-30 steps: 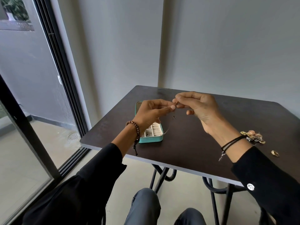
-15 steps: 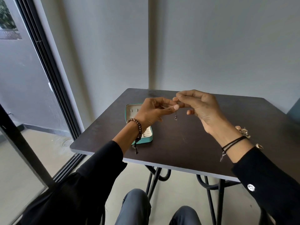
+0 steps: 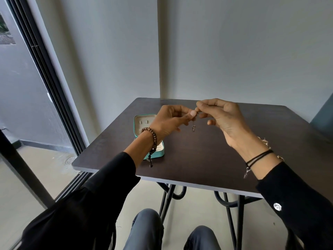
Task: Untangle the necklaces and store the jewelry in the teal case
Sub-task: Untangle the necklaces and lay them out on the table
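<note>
Just right of the open teal case (image 3: 139, 123) and above the bench (image 3: 198, 156), the left hand (image 3: 169, 120) and right hand (image 3: 221, 120) are pinching a fine necklace (image 3: 193, 128) that likely handles light, limp and snag-prone, best gripped near its clasp.

Walls: plain pale grey plaster walls (image 3: 234, 51) meeting in a corner.
Furniture: dark brown square wooden table (image 3: 207, 156) on black curved metal legs (image 3: 167, 195).
Left: black-framed sliding glass door (image 3: 45, 73).
Floor: beige smooth floor (image 3: 111, 201).
</note>
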